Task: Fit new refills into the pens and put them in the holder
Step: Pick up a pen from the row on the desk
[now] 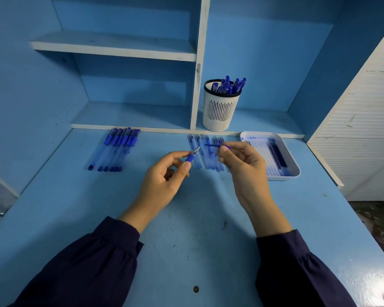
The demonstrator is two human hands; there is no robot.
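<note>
Two pinches: left hand (162, 176) fingers on blue pen tip (192, 155), right hand (242, 165) fingers on refill (212, 145); lettering illegible.

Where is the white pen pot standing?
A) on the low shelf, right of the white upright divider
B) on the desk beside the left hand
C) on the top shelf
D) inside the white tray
A: the white pen holder stands on the low shelf just right of the white divider, behind the tray, with blue pens sticking out of its top.
</note>
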